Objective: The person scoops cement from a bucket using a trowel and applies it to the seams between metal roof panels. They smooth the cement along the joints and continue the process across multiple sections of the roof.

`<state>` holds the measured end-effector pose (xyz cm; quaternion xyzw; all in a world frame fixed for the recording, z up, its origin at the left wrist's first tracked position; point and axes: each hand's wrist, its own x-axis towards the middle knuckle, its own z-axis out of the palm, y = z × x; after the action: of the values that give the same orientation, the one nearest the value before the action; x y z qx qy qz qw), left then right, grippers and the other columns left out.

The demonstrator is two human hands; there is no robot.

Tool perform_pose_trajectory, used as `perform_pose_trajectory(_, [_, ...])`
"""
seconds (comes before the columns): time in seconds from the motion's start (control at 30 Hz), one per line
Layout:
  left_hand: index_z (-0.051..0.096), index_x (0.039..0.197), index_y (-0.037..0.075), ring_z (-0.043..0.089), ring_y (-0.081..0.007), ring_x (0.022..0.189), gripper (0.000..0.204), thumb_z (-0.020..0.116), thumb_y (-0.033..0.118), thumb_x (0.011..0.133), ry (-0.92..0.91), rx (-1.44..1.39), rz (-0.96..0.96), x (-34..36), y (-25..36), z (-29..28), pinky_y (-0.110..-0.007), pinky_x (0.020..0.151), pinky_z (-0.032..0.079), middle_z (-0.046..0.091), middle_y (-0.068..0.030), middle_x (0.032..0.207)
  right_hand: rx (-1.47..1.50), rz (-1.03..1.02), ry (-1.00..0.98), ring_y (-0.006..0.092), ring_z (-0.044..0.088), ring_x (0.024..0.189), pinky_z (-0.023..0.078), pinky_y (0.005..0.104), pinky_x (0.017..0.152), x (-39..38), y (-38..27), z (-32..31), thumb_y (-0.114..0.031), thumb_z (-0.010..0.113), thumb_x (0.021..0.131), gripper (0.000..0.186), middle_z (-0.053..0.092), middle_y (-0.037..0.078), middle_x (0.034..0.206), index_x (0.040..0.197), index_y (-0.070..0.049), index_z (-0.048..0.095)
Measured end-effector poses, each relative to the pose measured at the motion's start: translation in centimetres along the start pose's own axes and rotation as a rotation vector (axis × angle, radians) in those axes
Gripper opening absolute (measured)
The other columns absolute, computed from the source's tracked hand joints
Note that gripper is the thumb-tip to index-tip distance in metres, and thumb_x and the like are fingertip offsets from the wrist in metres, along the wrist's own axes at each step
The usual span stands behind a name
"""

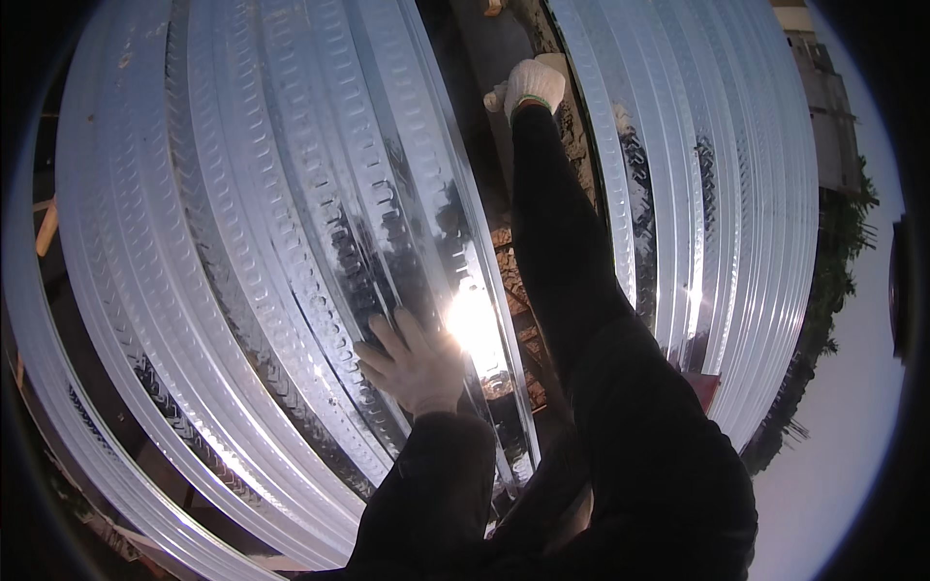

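My left hand (412, 363), in a pale glove, rests with fingers spread on a shiny ribbed metal sheet (252, 174), beside a bright sun glare. Up at the top centre, my right hand (533, 89), in a white knit glove, is closed at the edge of a gap between two sheets, beside a pale rough ledge (574, 131); what its fingers grip is hidden. The right-hand ribbed sheet (722, 242) lies beside my outstretched arm.
Through the gap show dark framing and brown rubble (528, 344) below. A red piece (704, 389) sits by my right leg. Timber (46, 223) shows under the left edge. Trees (838, 261), a grey wall (828, 126) and sky lie beyond the right edge.
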<state>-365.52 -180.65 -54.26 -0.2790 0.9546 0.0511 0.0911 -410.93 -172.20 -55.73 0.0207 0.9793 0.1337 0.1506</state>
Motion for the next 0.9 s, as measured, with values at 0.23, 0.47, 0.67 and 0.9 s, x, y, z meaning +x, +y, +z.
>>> perform_pose_trajectory(0.23, [0.048,0.167,0.013,0.043,-0.071,0.146,0.081,0.061,0.06,0.102,0.071,-0.03,0.06,-0.1,0.4,0.3,-0.077,0.118,0.042,0.042,-0.0252,0.175,0.675,0.299,0.004,0.0287,0.084,0.082,0.067,0.0468,0.072,4.0,5.8,5.1,-0.026,0.079,0.1,0.019,0.086,0.01,0.094,0.104,-0.011,0.089])
perform_pose_trajectory(0.47, [0.044,0.17,0.013,0.041,-0.0703,0.149,0.086,0.067,0.06,0.101,0.078,0.048,0.048,0.0,-0.6,1.1,-0.078,0.117,0.041,0.036,-0.0268,0.177,-0.228,-0.052,0.11,0.0255,0.084,0.088,0.064,0.0374,0.075,-20.4,16.8,16.6,-0.021,0.076,0.101,0.014,0.085,0.004,0.09,0.094,-0.015,0.087])
perform_pose_trajectory(0.67, [0.047,0.168,0.013,0.041,-0.0669,0.152,0.083,0.066,0.059,0.101,0.076,-0.001,0.048,-0.8,-0.1,-0.4,-0.072,0.121,0.043,0.039,-0.0218,0.175,-0.165,0.067,-0.178,0.0306,0.085,0.096,0.066,0.0405,0.085,-40.4,23.7,21.3,-0.014,0.064,0.108,0.023,0.085,0.013,0.101,0.109,0.002,0.081])
perform_pose_trajectory(0.9, [0.049,0.165,0.013,0.044,-0.0647,0.148,0.08,0.063,0.062,0.103,0.147,-0.014,0.07,-1.0,-0.3,-1.5,-0.071,0.116,0.045,0.043,-0.022,0.172,0.618,0.748,-0.105,0.0477,0.079,0.101,0.061,0.0545,0.091,-52.9,18.3,14.5,-0.039,0.057,0.105,0.054,0.078,0.035,0.103,0.108,0.012,0.073])
